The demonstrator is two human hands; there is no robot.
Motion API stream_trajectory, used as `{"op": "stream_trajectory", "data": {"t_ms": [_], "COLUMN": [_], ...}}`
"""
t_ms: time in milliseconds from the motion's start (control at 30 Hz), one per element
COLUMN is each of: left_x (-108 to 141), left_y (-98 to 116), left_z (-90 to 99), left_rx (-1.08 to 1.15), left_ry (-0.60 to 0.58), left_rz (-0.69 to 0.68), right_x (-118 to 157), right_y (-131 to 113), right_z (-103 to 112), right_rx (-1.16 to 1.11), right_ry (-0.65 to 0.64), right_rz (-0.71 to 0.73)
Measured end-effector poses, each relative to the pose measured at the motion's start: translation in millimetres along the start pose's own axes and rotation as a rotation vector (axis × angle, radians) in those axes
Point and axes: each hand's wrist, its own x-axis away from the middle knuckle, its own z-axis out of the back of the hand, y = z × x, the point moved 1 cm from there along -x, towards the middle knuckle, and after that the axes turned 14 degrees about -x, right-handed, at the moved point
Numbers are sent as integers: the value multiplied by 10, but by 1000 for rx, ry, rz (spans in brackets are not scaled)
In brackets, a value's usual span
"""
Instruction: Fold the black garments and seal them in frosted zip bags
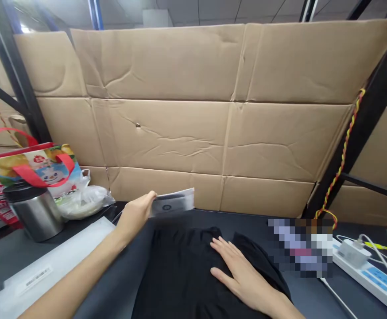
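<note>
My left fingers pinch a clear packet whose long axis runs sideways, away to their right, while my right fingers lie open and flat on the black cloth.

Bright overhead light, glaring ceiling lamps, faint shadow under right hand, bowed edges, pixelated patch

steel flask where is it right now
The steel flask stands at the left of the head view on the black tabletop, in front of the red-handled printed tote bag and beside a white plastic bag.
</note>
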Motion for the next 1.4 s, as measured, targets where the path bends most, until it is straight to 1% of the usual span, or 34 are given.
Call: {"op": "stream_trajectory", "data": {"t_ms": [33, 100, 167, 200, 267, 300, 367, 433, 500, 567, 633, 667, 733, 767, 833, 867, 933, 967, 1000, 1033, 1067, 1133, 1167, 1200, 1233, 1267, 1333, 1367, 1400], "left_x": [34, 173, 373, 477, 663, 737, 851, 934, 1002, 1058, 1087, 1088, 1061, 1036, 974, 943, 887, 864, 847, 834, 825, 815, 812, 808, 800, 790, 755, 731, 702], "left_y": [124, 423, 727, 853, 1019, 1051, 1015, 879, 701, 546, 463, 454, 489, 520, 579, 597, 605, 598, 586, 576, 570, 586, 611, 648, 693, 742, 837, 875, 902], "left_z": [78, 218, 332, 375, 429, 437, 418, 364, 303, 266, 265, 279, 322, 347, 392, 410, 431, 437, 442, 448, 455, 480, 496, 517, 540, 565, 616, 640, 661], "left_rx": [15, 38, 44, 40, 34, 42, 79, 123, 170, 247, 356, 407, 480, 505, 537, 544, 541, 533, 523, 512, 500, 473, 460, 448, 436, 428, 419, 418, 418], "left_ry": [38, 110, 211, 251, 296, 297, 255, 179, 101, 60, 39, 32, 25, 25, 48, 63, 85, 88, 91, 90, 92, 99, 103, 113, 128, 146, 177, 188, 190], "left_rz": [-31, -142, -314, -383, -488, -507, -501, -454, -378, -280, -182, -151, -114, -99, -56, -28, 23, 41, 56, 66, 71, 64, 50, 27, -1, -31, -91, -118, -142], "right_x": [-4, -21, -45, -56, -70, -72, -67, -58, -54, -57, -64, -65, -58, -48, -20, -7, 5, 0, -12, -30, -49, -76, -81, -80, -74, -67, -51, -45, -46], "right_y": [29, 89, 131, 139, 130, 119, 104, 112, 137, 166, 183, 178, 124, 68, -106, -215, -444, -545, -629, -693, -740, -809, -848, -899, -963, -1035, -1171, -1216, -1242], "right_z": [-13, -31, -27, -16, 14, 31, 55, 60, 50, 40, 45, 58, 105, 136, 200, 229, 284, 318, 359, 409, 463, 555, 573, 563, 520, 445, 235, 135, 55], "right_rx": [-43, -166, -312, -369, -404, -387, -340, -320, -314, -306, -290, -274, -219, -184, -123, -102, -92, -98, -110, -127, -148, -178, -172, -144, -89, -12, 191, 285, 378], "right_ry": [35, 155, 286, 327, 353, 350, 332, 317, 306, 305, 311, 328, 422, 498, 642, 690, 703, 699, 696, 714, 756, 888, 944, 958, 916, 821, 521, 421, 350], "right_rz": [-13, -43, -61, -55, -9, 21, 53, 48, 40, 42, 39, 40, 63, 87, 180, 248, 396, 442, 457, 440, 398, 303, 282, 299, 353, 428, 579, 602, 597]}}
